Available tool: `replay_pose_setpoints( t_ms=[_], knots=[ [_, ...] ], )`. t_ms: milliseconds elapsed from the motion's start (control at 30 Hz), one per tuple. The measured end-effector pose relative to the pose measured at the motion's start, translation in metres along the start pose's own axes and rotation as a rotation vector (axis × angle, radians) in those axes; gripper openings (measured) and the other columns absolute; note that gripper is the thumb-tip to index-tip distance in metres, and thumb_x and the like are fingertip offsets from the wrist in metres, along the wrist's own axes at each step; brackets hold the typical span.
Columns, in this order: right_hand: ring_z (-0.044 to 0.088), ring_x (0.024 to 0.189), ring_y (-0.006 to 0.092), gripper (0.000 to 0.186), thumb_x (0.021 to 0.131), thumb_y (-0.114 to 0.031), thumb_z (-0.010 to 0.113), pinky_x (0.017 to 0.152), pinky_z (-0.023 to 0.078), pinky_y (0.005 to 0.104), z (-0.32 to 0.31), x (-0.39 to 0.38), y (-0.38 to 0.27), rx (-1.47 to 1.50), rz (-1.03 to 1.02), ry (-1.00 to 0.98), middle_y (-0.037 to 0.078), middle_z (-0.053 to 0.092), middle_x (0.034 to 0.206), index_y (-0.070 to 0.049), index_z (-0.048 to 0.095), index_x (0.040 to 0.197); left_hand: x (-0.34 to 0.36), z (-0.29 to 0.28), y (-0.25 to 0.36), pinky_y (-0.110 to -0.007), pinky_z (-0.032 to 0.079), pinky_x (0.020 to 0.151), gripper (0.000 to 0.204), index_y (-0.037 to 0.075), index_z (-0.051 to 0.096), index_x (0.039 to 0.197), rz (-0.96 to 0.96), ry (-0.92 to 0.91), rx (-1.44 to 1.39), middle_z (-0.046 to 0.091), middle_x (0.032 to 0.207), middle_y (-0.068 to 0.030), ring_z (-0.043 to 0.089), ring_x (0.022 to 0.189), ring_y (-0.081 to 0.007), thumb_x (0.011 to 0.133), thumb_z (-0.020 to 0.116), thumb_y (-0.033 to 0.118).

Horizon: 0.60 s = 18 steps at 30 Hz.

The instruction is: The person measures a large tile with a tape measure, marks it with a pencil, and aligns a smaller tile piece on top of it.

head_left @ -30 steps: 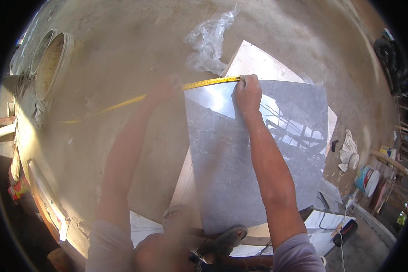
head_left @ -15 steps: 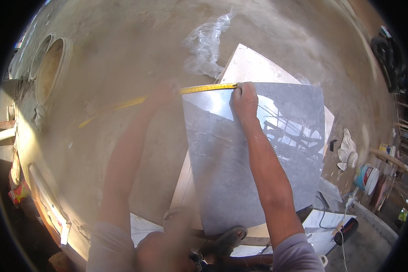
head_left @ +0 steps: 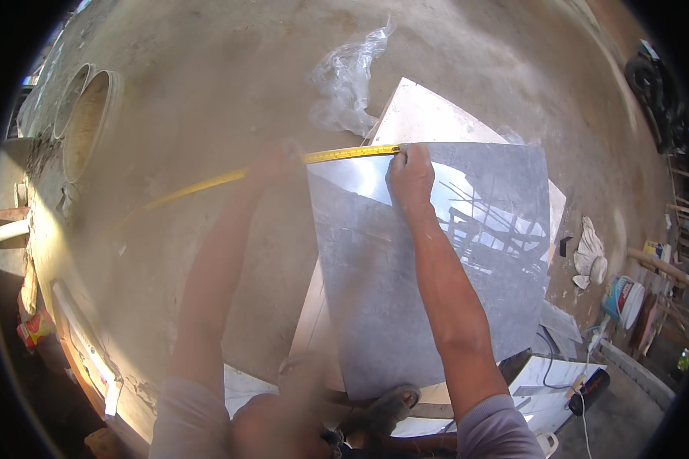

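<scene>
A yellow tape measure (head_left: 352,154) runs along the far edge of a grey tile (head_left: 436,268), its long axis lying left to right across the view and trailing off over the bare concrete floor (head_left: 207,99) toward the person's left. The right hand (head_left: 410,174) sits on the tile's far edge with its fingers (head_left: 403,153) curled down on the tape's end, pinning it there. The left hand (head_left: 272,162) is blurred; it lies on the tape just left of the tile's far-left corner, and whether its fingers pinch the tape or only press on it cannot be told. So the tape spans between the two hands, the right one over the tile, the left one off it. The grey tile lies flat on a paler tile (head_left: 429,118) that shows beyond its far edge. A crumpled clear plastic bag (head_left: 348,84) lies just past the tape, near but not touching. Two buckets (head_left: 84,115) stand well apart at far left; a foot in a sandal (head_left: 386,409) rests at the tile's near edge.
</scene>
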State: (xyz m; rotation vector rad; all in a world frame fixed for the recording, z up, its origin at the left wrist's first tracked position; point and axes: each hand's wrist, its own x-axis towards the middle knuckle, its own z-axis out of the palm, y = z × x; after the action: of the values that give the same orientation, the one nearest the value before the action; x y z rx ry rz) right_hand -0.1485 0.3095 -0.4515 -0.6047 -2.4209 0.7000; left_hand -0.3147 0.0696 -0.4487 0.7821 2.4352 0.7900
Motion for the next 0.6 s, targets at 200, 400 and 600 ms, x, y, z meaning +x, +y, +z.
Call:
replay_pose_setpoints(
  t_ms=[200,400,600],
  knots=[
    [0.06,0.082,0.0356,0.007,0.083,-0.004,0.058,0.067,0.049,0.0451,0.003,-0.001,0.003,-0.011,0.01,0.023,0.016,0.057,0.091,-0.002,0.059,0.089,0.003,0.003,-0.005,-0.037,0.046,0.071,0.024,0.001,0.062,0.089,0.051,0.014,0.03,0.064,0.083,-0.0166,0.061,0.077,-0.0266,0.084,0.057,0.024],
    [0.06,0.082,0.0351,0.007,0.082,-0.005,0.058,0.068,0.05,0.0454,0.004,0.001,-0.001,-0.015,0.05,-0.002,0.015,0.057,0.091,-0.003,0.059,0.089,0.001,-0.002,0.0,-0.036,0.046,0.072,0.023,0.001,0.061,0.09,-0.028,0.015,0.006,0.064,0.083,-0.0159,0.06,0.078,-0.0258,0.085,0.057,0.022],
    [0.06,0.082,0.0348,0.008,0.081,-0.005,0.057,0.069,0.049,0.0457,-0.001,0.006,-0.004,-0.007,0.071,-0.014,0.015,0.058,0.091,-0.002,0.059,0.088,-0.003,0.004,0.009,-0.036,0.046,0.071,0.022,0.001,0.061,0.09,-0.063,-0.018,-0.087,0.063,0.082,-0.015,0.06,0.077,-0.0253,0.084,0.056,0.022]
  ],
)
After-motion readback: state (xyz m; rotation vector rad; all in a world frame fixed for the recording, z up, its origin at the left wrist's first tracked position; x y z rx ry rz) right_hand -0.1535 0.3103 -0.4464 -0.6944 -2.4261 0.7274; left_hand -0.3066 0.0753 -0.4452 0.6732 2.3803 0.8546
